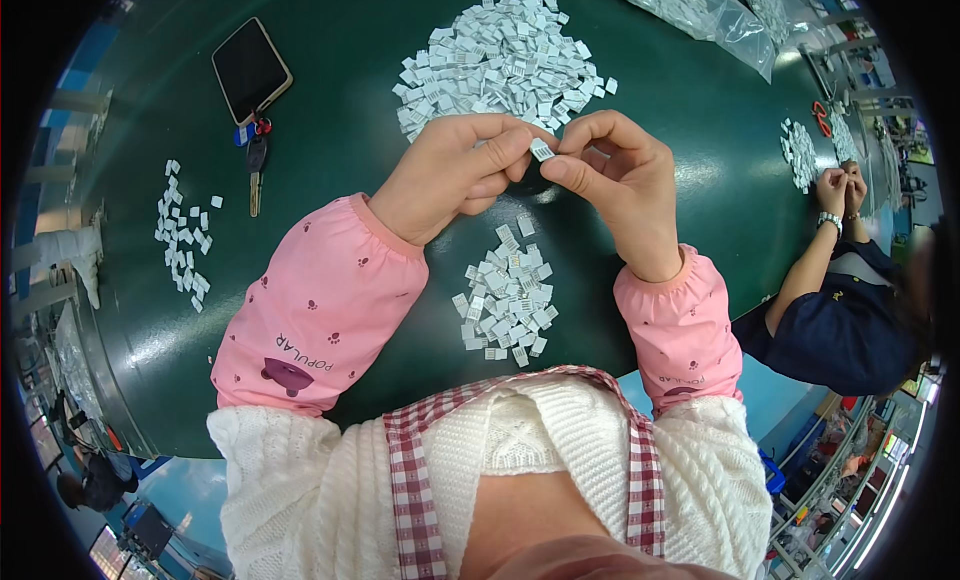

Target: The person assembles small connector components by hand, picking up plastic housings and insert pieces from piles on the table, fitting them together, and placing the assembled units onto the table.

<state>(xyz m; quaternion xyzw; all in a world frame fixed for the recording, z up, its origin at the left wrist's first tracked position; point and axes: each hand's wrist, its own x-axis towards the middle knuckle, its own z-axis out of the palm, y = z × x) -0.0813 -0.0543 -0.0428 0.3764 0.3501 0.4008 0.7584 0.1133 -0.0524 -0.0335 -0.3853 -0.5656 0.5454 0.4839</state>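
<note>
Between the fingertips of both hands is a small white rectangular piece (541, 150) with dark slots or stripes on its face. My left hand (455, 170) is closed, thumb against bent fingers, its tips at the piece's left side. With thumb and forefinger, my right hand (625, 180) pinches it from the right. Just beyond the hands lies a large heap of similar white pieces (495, 60) on the dark green table (340, 110). A smaller pile of white pieces (508, 295) sits nearer to me, between my forearms.
At the left are scattered white pieces (183, 235), a phone (250, 72) and a key (256, 170). Clear plastic bags (700, 15) lie at the far right. On the right, a co-worker's hands (842, 188) are near another white pile (798, 155) and red-handled scissors (821, 118).
</note>
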